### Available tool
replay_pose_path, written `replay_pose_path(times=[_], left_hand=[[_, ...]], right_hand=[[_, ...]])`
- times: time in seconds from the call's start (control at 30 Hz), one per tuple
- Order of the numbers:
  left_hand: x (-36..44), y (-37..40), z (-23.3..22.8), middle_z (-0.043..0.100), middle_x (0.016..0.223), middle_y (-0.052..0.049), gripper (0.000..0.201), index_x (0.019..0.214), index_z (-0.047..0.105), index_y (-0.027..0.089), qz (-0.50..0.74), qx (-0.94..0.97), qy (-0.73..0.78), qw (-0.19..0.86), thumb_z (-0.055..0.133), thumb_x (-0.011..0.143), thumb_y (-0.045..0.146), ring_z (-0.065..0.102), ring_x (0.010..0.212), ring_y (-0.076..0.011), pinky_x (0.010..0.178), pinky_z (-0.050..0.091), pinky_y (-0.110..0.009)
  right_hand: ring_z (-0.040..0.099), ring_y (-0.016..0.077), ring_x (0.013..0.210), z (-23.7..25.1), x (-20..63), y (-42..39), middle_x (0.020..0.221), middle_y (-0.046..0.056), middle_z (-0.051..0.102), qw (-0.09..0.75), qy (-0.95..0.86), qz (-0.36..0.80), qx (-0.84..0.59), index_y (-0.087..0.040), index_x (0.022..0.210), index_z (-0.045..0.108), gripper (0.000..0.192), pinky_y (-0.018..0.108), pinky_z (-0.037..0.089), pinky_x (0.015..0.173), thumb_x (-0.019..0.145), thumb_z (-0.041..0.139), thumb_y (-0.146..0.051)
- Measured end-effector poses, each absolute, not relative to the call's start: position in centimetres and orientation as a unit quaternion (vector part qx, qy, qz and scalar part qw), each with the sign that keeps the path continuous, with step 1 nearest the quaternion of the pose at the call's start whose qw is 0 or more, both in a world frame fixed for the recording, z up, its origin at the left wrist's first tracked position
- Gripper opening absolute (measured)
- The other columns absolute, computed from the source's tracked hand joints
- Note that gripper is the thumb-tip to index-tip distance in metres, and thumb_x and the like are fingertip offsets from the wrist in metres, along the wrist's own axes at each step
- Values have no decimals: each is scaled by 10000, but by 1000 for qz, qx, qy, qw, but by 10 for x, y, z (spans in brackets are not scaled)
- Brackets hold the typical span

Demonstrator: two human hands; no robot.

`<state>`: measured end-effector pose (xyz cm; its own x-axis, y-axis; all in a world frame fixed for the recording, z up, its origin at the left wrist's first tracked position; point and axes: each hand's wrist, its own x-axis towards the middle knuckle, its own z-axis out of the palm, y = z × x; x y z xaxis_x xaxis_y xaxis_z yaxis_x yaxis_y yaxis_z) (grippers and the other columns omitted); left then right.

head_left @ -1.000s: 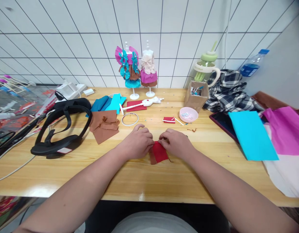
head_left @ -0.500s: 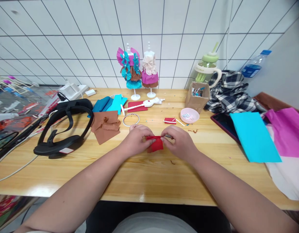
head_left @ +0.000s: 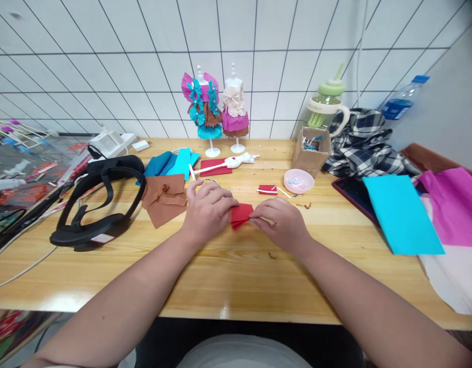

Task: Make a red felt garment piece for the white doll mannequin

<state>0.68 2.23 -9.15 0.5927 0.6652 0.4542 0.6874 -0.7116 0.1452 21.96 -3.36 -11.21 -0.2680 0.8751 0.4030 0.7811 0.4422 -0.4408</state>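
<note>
Between my two hands is a small folded piece of red crepe paper (head_left: pixel 241 214), its layers showing along the lower edge. My left hand (head_left: pixel 208 210) holds its left side by thumb and index finger, the other fingers raised and partly spread. My right hand (head_left: pixel 282 223) pinches the right edge between thumb and fingertips. Just beyond lie a small red strip (head_left: pixel 267 189) with white sticks and a pink dish (head_left: pixel 299 181) of tiny beads. A white mannequin (head_left: pixel 239 162) lies on another red sheet (head_left: pixel 216 167). A ring behind my left hand is mostly hidden.
Two dressed miniature mannequins (head_left: pixel 210 110) stand by the tiled wall. At left are brown paper (head_left: pixel 165 204), blue paper (head_left: pixel 178 162) and a black headset (head_left: pixel 101 204). A cardboard box (head_left: pixel 310 153), green-lidded bottle (head_left: pixel 328 107), plaid cloth (head_left: pixel 358 145) and turquoise sheet (head_left: pixel 402 217) are at right.
The red paper has turned so its flat face shows. My left hand has shifted left and lifted its fingers, covering most of the ring; my right hand still pinches the paper.
</note>
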Motion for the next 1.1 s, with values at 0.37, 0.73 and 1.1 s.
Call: replay_pose_path(times=[0.37,0.73,1.1], left_hand=[[19,14,-95,691,929,-26,383,989,688,279,-114,-934,-323,-97,692,735,565,582,919,-242,858,311,-423],[27,7,-102,715,865,18,172,930,678,289,-65,-937,-329,-93,528,854,254,640,853,-187,961,270,-441],[23,14,-103,719,806,4,127,825,687,236,-53,-921,-357,-149,571,833,286,623,758,-173,825,363,-352]], right_hand=[[606,174,908,-121,227,-24,951,9,694,149,-817,133,-541,-271,958,721,131,274,403,746,869,627,-250],[604,184,946,-120,227,-27,1013,27,666,177,-798,155,-554,-245,1034,684,229,271,415,766,805,679,-257],[563,129,738,-118,227,-22,809,-2,650,165,-767,225,-579,-222,809,720,87,244,359,657,823,635,-225]])
